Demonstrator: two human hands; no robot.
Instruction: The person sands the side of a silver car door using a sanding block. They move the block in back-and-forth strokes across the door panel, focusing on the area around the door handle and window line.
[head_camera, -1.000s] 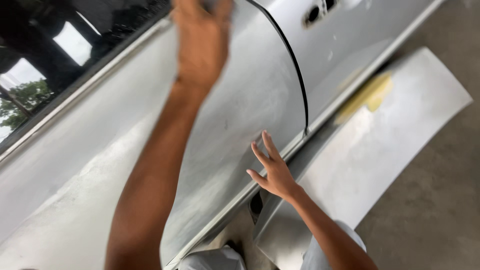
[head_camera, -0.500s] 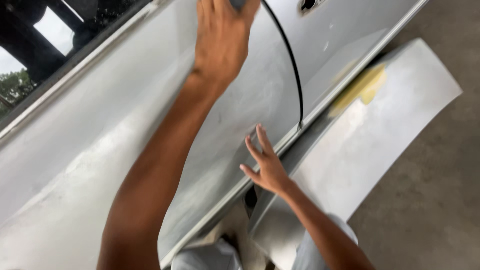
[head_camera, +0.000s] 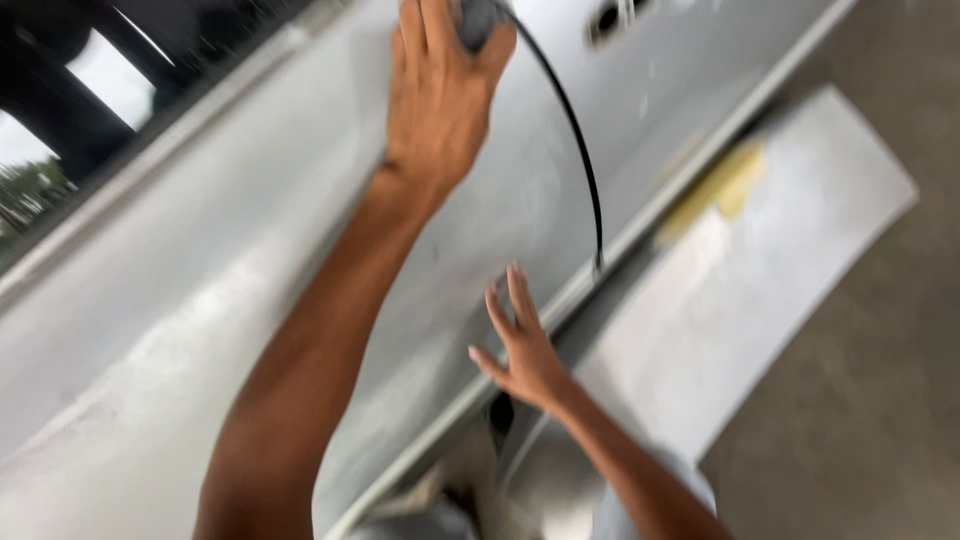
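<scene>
"Silver metal, dull and dusty: that was the car door (head_camera: 250, 300) under both hands. What did the left hand (head_camera: 440, 100) have?"

"A small grey pad (head_camera: 476, 18), tucked under the fingertips at the top of the frame. The hand was closed over it, palm down on the panel, thumb out to one side. The dark door seam (head_camera: 585, 170) curved down just beside that thumb, and the door-handle recess (head_camera: 605, 20) sat a little beyond it."

"And the arm?"

"Stretched nearly straight, reaching far up the door, with the wrist in line with the forearm."

"The right hand (head_camera: 520, 350)?"

"It held nothing. The fingers were spread wide and pointing up, and it was set near the door's lower edge, well below the left hand. It seemed to rest on the metal, but the blur left that unsure. Past its outer side a loose pale panel (head_camera: 800, 300) with a yellow patch (head_camera: 720, 185) lay on the concrete floor (head_camera: 880, 420)."

"How would you judge the rubbing done well?"

"I'd say the pad wanted to lie flat, with even pressure from the whole palm rather than the fingertips. The strokes should be long and overlapping, and light near the seam so that edge wasn't cut through. With the arm that far out, the open right hand looked like a sensible brace."

"Anything beyond the left forearm?"

"Dark window glass (head_camera: 60, 130), off to its outer side."
</scene>
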